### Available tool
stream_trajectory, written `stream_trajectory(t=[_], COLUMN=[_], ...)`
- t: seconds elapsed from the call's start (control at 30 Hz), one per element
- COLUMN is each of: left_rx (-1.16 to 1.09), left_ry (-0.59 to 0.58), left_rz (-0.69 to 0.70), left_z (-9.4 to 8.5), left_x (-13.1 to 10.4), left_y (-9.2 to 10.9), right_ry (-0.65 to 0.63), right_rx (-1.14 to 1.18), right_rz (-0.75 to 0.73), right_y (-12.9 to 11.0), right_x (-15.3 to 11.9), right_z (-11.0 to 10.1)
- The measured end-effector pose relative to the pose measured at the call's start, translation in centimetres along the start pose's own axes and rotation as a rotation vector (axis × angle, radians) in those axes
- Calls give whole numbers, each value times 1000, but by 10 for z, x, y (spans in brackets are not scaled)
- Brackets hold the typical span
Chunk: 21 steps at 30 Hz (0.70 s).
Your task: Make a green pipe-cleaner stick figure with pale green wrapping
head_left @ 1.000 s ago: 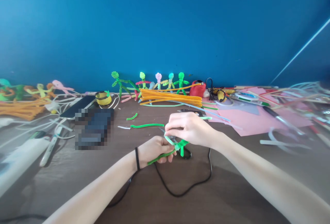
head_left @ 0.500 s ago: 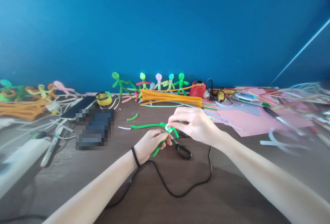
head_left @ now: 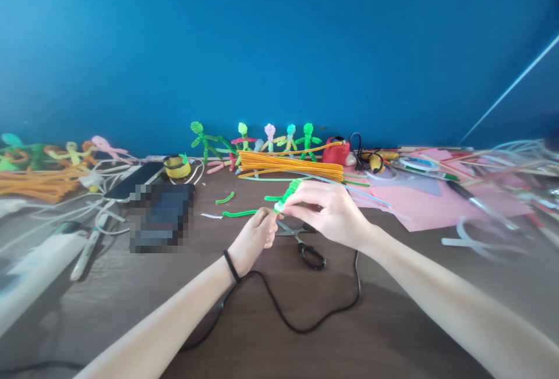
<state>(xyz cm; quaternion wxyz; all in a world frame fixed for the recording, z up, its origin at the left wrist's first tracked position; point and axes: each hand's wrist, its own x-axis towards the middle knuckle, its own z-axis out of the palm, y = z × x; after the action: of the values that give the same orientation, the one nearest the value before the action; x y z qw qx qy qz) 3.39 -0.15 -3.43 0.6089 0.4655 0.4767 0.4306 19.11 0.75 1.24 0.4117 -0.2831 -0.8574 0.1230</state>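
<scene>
nearest: brown table (head_left: 305,356), black cord (head_left: 301,330) lying on it in a loose loop, running left under the left wrist. black band (head_left: 231,266) on that wrist

left hand (head_left: 253,236) is closed, thumb and fingers pinching the lower end of a green pipe cleaner piece (head_left: 289,192). right hand (head_left: 329,207) is gripping the same piece, thumb and index pinched just beside the left fingertips, at a whitish part. piece is held tilted above the table, between the two hands, mid-view, coiled green end pointing up and away. fingers hide part of it, so can't tell its full shape

scissors (head_left: 311,255) lie on the table just below the right hand, blades partly hidden behind the hands, black handle loop toward the near side

left of the hands: white marker (head_left: 87,251), dark phone (head_left: 163,216), partly pixelated. green strip (head_left: 238,213) runs behind the left hand, white scrap (head_left: 211,216) near its left end, short green offcut (head_left: 225,198) a bit farther

right side: pink paper (head_left: 437,204) under some strips, blurry toward the edge

farther: yellow tape roll (head_left: 177,167), orange pipe cleaner bundle (head_left: 288,165), red object (head_left: 335,151), then small fuzzy figures (head_left: 269,133) in a row against the blue wall (head_left: 279,47)
</scene>
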Motion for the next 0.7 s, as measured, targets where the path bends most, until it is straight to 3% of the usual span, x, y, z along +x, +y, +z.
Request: stream_trajectory(t=[0.17, 0.37, 0.57, 0.7], left_rx=[-24, -152, -312, -377], left_ry=[20, -4, -73, -126], left_rz=[46, 91, 31, -14], left_z=[0, -7, -14, -15], left_x=[-3, -1, 2, 3], left_y=[3, 5, 11, 14], right_ry=[-1, -149, -302, -333], right_rx=[28, 117, 221, 224], right_rz=[9, 132, 248, 320], right_y=[3, 10, 22, 32], right_x=[0, 0, -2, -4], right_z=[-1, 0, 4, 6])
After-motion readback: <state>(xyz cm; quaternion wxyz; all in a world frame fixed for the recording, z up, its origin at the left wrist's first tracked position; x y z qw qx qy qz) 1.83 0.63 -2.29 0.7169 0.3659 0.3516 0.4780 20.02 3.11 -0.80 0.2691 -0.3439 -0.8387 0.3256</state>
